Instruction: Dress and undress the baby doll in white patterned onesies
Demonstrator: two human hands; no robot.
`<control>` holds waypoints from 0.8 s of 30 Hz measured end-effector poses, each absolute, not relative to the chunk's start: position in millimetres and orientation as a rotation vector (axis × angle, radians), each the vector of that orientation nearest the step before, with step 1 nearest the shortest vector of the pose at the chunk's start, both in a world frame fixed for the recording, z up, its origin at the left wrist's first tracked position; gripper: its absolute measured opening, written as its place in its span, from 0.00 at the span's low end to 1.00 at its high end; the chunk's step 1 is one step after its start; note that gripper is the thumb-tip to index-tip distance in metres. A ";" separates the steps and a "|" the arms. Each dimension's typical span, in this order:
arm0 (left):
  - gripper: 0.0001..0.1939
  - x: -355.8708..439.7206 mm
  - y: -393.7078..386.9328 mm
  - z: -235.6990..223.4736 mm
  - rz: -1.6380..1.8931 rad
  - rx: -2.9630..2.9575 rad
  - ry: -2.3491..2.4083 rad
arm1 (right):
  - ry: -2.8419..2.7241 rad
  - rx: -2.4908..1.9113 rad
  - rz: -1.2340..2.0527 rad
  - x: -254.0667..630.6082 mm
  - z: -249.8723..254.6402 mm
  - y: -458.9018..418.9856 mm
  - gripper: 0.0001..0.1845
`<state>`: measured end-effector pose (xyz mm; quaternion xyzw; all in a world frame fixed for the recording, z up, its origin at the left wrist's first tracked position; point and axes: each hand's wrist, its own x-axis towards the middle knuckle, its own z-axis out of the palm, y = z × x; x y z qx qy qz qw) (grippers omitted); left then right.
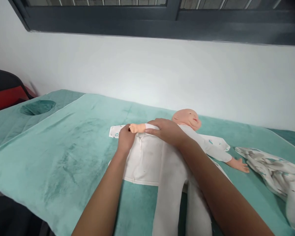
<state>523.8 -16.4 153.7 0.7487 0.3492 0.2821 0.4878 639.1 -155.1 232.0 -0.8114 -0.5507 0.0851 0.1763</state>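
A baby doll (186,118) lies on its back on a teal table cover (64,150), dressed in a white sleepsuit (157,160). My left hand (125,137) is closed on the sleeve cuff at the doll's outstretched small arm (137,127). My right hand (168,131) lies over the doll's upper arm and chest with fingers pressed together on the white cloth. The doll's other arm (238,163) sticks out to the right, its hand bare.
A patterned cloth (275,170) lies bunched at the right of the table. The cover has a round face hole (38,107) at the far left. A white wall runs behind. A dark and red chair (5,91) stands at left.
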 end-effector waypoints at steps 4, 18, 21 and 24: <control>0.19 516.0 -12.4 157.7 0.720 1.232 0.690 | -1.545 -2.451 0.201 638.6 228.2 -151.9 0.24; 0.13 513.6 -31.4 150.2 1.249 1.934 0.703 | -1.628 -2.729 0.077 634.6 224.5 -140.6 0.23; 0.13 513.2 -34.4 151.6 1.266 1.867 0.678 | -1.608 -2.743 0.111 633.8 224.4 -140.0 0.24; 0.12 513.5 -35.6 152.7 1.187 1.627 0.756 | -1.593 -2.720 0.132 633.1 225.6 -140.4 0.24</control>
